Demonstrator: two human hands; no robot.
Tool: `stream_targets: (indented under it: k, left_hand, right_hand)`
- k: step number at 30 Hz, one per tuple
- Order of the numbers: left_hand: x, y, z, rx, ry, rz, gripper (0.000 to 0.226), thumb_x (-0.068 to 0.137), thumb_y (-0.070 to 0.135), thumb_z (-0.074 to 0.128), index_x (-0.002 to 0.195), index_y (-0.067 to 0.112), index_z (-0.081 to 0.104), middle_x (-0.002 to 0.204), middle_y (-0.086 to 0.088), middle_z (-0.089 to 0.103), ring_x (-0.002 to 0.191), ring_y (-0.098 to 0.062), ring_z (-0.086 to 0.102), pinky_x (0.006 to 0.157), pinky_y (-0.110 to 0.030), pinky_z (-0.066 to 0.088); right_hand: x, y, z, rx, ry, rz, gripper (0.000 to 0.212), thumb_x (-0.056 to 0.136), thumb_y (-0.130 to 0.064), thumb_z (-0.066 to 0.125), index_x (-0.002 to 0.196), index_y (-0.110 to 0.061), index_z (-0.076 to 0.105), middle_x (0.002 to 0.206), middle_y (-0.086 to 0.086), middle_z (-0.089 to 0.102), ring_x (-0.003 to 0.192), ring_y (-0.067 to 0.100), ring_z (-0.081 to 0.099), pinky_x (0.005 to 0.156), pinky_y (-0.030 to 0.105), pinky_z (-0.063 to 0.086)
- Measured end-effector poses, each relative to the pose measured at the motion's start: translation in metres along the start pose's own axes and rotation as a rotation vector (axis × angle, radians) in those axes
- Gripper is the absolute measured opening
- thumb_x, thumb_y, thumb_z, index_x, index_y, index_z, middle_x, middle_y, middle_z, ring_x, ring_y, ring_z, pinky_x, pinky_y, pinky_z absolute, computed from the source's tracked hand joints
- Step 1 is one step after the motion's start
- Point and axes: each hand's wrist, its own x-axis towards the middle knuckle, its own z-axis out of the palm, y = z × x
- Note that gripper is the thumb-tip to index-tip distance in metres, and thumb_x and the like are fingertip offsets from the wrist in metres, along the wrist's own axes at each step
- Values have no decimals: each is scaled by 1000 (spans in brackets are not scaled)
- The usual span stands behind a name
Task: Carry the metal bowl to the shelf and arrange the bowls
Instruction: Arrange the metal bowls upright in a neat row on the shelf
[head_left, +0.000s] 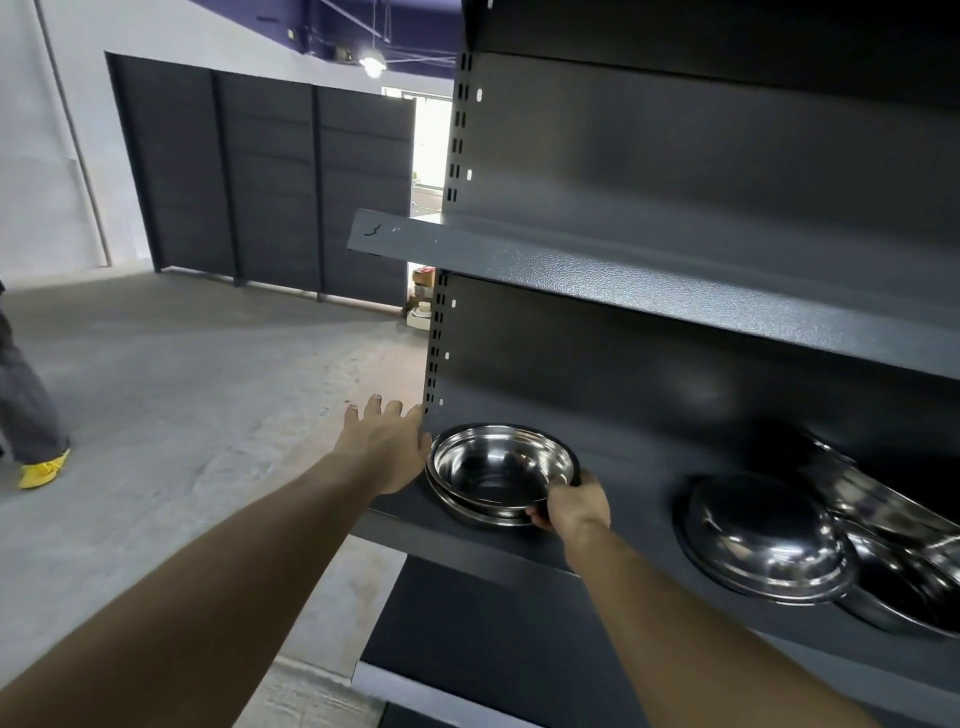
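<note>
A stack of shiny metal bowls (501, 470) sits upright at the left end of a dark grey shelf board (415, 530). My right hand (571, 501) grips the stack's near right rim, fingers curled under it. My left hand (387, 441) is stretched out flat at the stack's left side, fingers straight, its thumb edge against the rim. Further right on the same board lies an upside-down metal bowl (763, 535), and beside it several more bowls (898, 561) lean in a loose pile.
A bare shelf board (597, 270) hangs just above the bowls, with a perforated upright (436, 338) behind them. Concrete floor (182, 389) spreads to the left. A person's leg with a yellow shoe (44, 470) stands at the far left. Dark panels (270, 176) line the back wall.
</note>
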Motion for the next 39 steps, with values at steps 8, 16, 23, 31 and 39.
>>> stream_targets:
  k: [8,16,23,31,39]
  left_hand:
    - [11,20,6,-19,-3,83,52,103,39,26,150,17,34,149,-12,42,144,-35,27,115,-52,24]
    - [29,75,18,-36,-50,267,57,102,46,25,152,20,31,156,-12,36,148,-33,22,119,-54,20]
    - [31,152,26,-38,-69,434,54,102,43,27,149,19,36,152,-10,41,143,-32,29,117,-50,26]
    - [23,248,23,-36,-71,571,56,102,44,29,152,20,34,155,-12,35,147,-31,26,119,-47,23]
    - [22,349,21,-65,-96,546,59,102,47,29,154,19,28,155,-11,36,145,-30,31,119,-47,25]
  right_hand:
    - [1,6,-19,-186,53,10,39,102,-19,48,140,-10,43,97,17,68,45,19,59,37,22,48]
    - [6,4,-75,-180,215,51,41,103,-25,47,139,-5,48,98,9,55,47,21,58,30,21,46]
    - [-3,5,-149,-212,425,69,37,100,-26,50,125,1,60,117,18,65,91,40,70,69,42,63]
    - [-2,10,-237,-50,509,113,30,99,-22,51,116,0,62,111,21,68,61,24,66,30,17,42]
    - [35,4,-334,-79,601,44,49,105,-35,33,127,3,55,122,23,65,110,42,64,92,45,56]
